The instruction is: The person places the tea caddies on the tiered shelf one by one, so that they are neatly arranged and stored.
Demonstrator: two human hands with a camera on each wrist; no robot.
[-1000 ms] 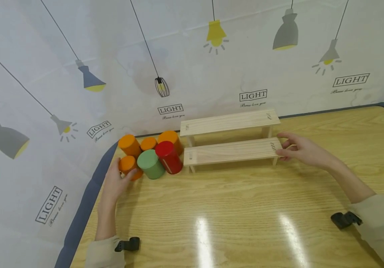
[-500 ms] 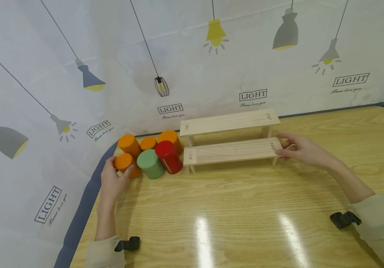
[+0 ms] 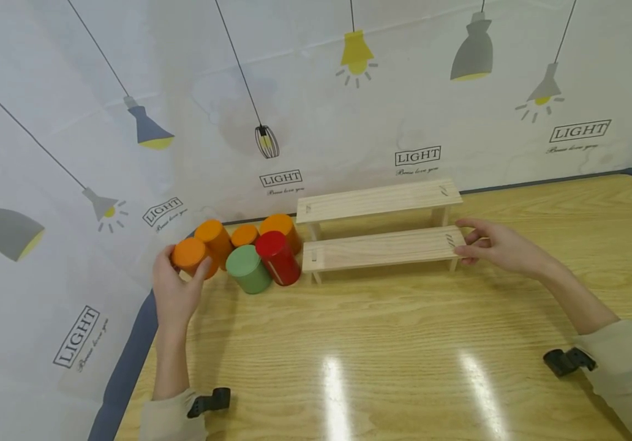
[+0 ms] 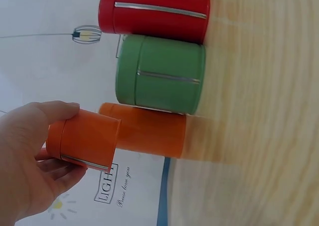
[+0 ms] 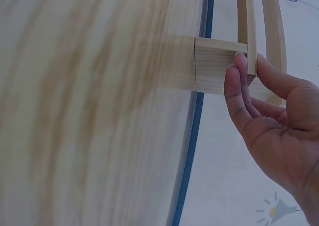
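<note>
My left hand (image 3: 175, 294) grips a small orange canister (image 3: 190, 254) between thumb and fingers. In the left wrist view that orange canister (image 4: 89, 138) hangs above the tabletop, its silver stripe along the lower side. A second orange canister (image 4: 152, 130) stands behind it, beside a green canister (image 3: 248, 269) and a taller red canister (image 3: 278, 260). My right hand (image 3: 500, 248) pinches the right end of the lower board of a two-step wooden rack (image 3: 376, 250). The right wrist view has the thumb on the board's top and fingers (image 5: 237, 99) beneath, near the leg.
Two more orange canisters (image 3: 245, 236) (image 3: 281, 231) stand at the back, left of the rack. The wooden table (image 3: 393, 343) ends at a dark blue edge (image 3: 128, 367) along the left and back. A lamp-printed curtain (image 3: 316, 92) hangs close behind.
My left hand has raised the small orange canister off the table and moved it left and up, away from the green one. The right hand keeps its place on the rack.
</note>
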